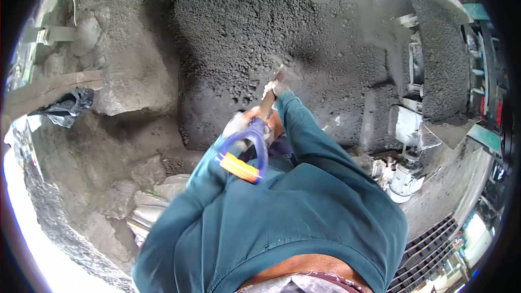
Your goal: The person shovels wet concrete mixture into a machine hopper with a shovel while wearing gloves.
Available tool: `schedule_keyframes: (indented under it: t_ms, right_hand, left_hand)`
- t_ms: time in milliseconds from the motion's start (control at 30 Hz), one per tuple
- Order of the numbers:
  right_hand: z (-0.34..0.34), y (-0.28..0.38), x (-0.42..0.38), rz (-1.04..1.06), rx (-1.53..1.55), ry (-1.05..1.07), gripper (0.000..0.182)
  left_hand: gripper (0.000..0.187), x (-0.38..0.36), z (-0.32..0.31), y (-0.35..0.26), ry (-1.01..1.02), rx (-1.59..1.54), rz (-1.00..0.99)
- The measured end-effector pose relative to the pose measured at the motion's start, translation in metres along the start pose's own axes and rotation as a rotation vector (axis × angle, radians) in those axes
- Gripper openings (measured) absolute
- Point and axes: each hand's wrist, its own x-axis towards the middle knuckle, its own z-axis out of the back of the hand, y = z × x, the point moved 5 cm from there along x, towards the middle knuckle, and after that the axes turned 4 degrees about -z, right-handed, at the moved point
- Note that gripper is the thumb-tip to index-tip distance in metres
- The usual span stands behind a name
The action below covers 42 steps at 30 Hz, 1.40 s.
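Note:
A shovel (266,106) with a wooden shaft and a blue D-shaped handle with an orange crossbar points away from my body. My left hand (239,125), pale as if gloved or dusty, closes around the upper shaft by the base of the blue handle. Further down the shaft, my right hand (277,88) is wrapped around it. The shovel's far end is blurred and its blade cannot be made out clearly. Grey, lumpy gravel mix (239,32) spreads over the ground beyond my hands.
A rough concrete block (138,70) rises at the left, with a wooden plank (54,89) and a black plastic bag (69,107) beside it. A motor-like machine (402,182) stands at the right. Dark slatted racks (429,247) lie at the lower right.

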Motion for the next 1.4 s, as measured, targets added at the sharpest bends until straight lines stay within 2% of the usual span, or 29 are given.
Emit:
schedule_keyframes:
  t_ms: [100,167,233,267,300,367,400,433,500,533,633,733,767,867,900,933,967,1000,1067,1100,1133,1167,1200,1233,1300,1333,1367,1400]
  right_hand:
    - [0.017,0.008,0.036,0.133,0.168,-0.205,0.003]
    - [0.05,0.007,0.062,0.171,0.205,-0.269,0.003]
    - [0.06,0.013,0.068,0.197,0.13,-0.343,0.005]
    - [0.064,0.016,0.073,0.214,0.092,-0.378,0.006]
    - [0.068,0.016,0.08,0.211,0.061,-0.397,0.007]
    - [0.073,0.01,0.104,0.206,-0.006,-0.431,0.009]
    - [0.069,0.0,0.114,0.168,-0.089,-0.497,0.01]
    - [0.062,-0.012,0.118,0.125,-0.171,-0.562,0.012]
    - [0.047,-0.035,0.126,0.043,-0.344,-0.688,0.015]
    - [0.04,-0.06,0.133,0.025,-0.395,-0.749,0.024]
    - [-0.009,-0.148,0.152,-0.052,-0.394,-0.686,0.036]
    - [-0.05,-0.242,0.171,-0.093,-0.638,-0.72,0.046]
    - [-0.086,-0.265,0.157,-0.202,-0.658,-0.789,0.036]
    - [-0.1,-0.364,0.194,-0.271,-0.929,-0.806,0.033]
    - [-0.129,-0.373,0.168,-0.231,-1.378,-0.62,0.036]
    - [-0.13,-0.423,0.174,-0.443,-1.051,-0.304,0.042]
    - [-0.147,-0.443,0.145,-0.526,-0.827,-0.402,0.04]
    - [-0.162,-0.46,0.146,-0.367,-1.625,-0.111,0.038]
    - [-0.144,-0.537,0.167,-0.212,-2.138,0.171,0.044]
    - [-0.14,-0.54,0.147,-0.347,-1.791,0.007,0.048]
    - [-0.138,-0.542,0.125,-0.416,-1.438,-0.174,0.052]
    - [-0.159,-0.514,0.073,-0.504,-0.958,-0.398,0.054]
    - [-0.126,-0.516,0.092,-0.387,-0.976,-0.406,0.051]
    - [-0.125,-0.485,0.078,-0.307,-0.947,-0.462,0.043]
    - [-0.143,-0.388,0.033,-0.075,-0.836,-0.546,0.029]
    - [-0.151,-0.34,0.017,0.024,-0.779,-0.558,0.023]
    - [-0.113,-0.312,0.038,0.147,-0.766,-0.676,0.023]
    - [-0.08,-0.281,0.059,0.205,-0.681,-0.731,0.023]
  left_hand:
    - [0.066,-0.092,0.018,-0.002,0.171,-0.451,-0.153]
    - [0.064,-0.106,0.052,0.017,-0.1,-0.409,-0.361]
    - [0.048,-0.093,0.054,0.017,-0.2,-0.204,-0.636]
    - [0.033,-0.087,0.05,0.011,-0.25,-0.151,-0.657]
    - [0.027,-0.071,0.055,0.006,-0.347,-0.127,-0.666]
    - [0.023,-0.045,0.072,-0.001,-0.283,-0.247,-0.689]
    - [0.02,-0.035,0.088,-0.001,-0.322,-0.213,-0.657]
    - [0.02,-0.034,0.094,-0.001,-0.316,-0.378,-0.607]
    - [0.019,-0.044,0.143,0.002,-0.266,-0.518,-0.595]
    - [0.016,-0.056,0.169,0.003,-0.302,-0.449,-0.625]
    - [0.01,-0.105,0.251,-0.002,-0.319,-0.349,-0.684]
    - [0.01,-0.174,0.318,0.011,-0.554,-0.383,-0.708]
    - [0.011,-0.196,0.338,0.019,-0.591,-0.395,-0.724]
    - [0.012,-0.263,0.353,0.029,-0.703,-0.499,-0.753]
    - [0.012,-0.282,0.359,0.038,-0.707,-0.523,-0.756]
    - [0.011,-0.305,0.357,0.039,-0.834,-0.519,-0.76]
    - [0.012,-0.327,0.354,0.043,-0.963,-0.512,-0.759]
    - [0.013,-0.345,0.362,0.053,-0.972,-0.504,-0.788]
    - [0.015,-0.375,0.363,0.064,-0.987,-0.427,-0.88]
    - [0.016,-0.389,0.357,0.064,-0.992,-0.359,-0.944]
    - [0.017,-0.401,0.378,0.086,-0.982,-0.294,-0.912]
    - [0.017,-0.413,0.417,0.12,-0.991,-0.317,-0.844]
    - [0.017,-0.413,0.412,0.12,-0.945,-0.253,-0.805]
    - [0.017,-0.411,0.406,0.116,-0.893,-0.19,-0.768]
    - [0.017,-0.369,0.373,0.092,-0.831,-0.188,-0.645]
    - [0.016,-0.331,0.373,0.088,-0.614,-0.319,-0.687]
    - [0.016,-0.299,0.371,0.095,-0.64,-0.274,-0.587]
    - [0.016,-0.26,0.344,0.08,-0.69,-0.36,-0.557]
